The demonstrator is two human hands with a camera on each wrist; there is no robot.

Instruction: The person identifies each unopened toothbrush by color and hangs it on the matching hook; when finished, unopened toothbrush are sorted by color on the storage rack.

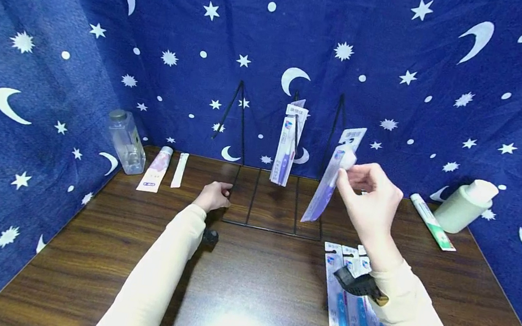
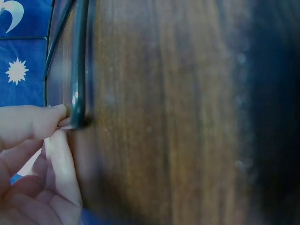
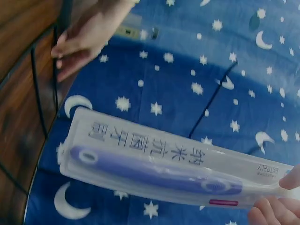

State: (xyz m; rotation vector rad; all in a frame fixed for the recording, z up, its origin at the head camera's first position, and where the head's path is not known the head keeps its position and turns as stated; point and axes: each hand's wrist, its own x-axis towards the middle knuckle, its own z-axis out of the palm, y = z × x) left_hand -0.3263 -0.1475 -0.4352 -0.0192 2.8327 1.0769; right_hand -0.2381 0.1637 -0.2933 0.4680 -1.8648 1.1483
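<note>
My right hand [image 1: 370,200] pinches a packaged purple toothbrush [image 1: 331,181] near its upper end and holds it tilted in front of the right arm of a black wire rack [image 1: 271,230]. In the right wrist view the toothbrush pack [image 3: 154,161] lies slantwise, with the fingertips on its right end. My left hand [image 1: 214,196] is at the rack's left side; in the left wrist view its thumb and finger pinch at the lower bend of the wire [image 2: 78,93]. Another purple toothbrush pack [image 1: 284,152] hangs on the middle arm, with a further card edge behind it.
Several blue toothbrush packs [image 1: 345,314] lie under my right forearm. At the left are a clear bottle [image 1: 127,144], a toothpaste tube [image 1: 157,168] and a slim white packet [image 1: 180,169]. A green-white tube [image 1: 433,223] and a pale bottle [image 1: 462,208] are at the right.
</note>
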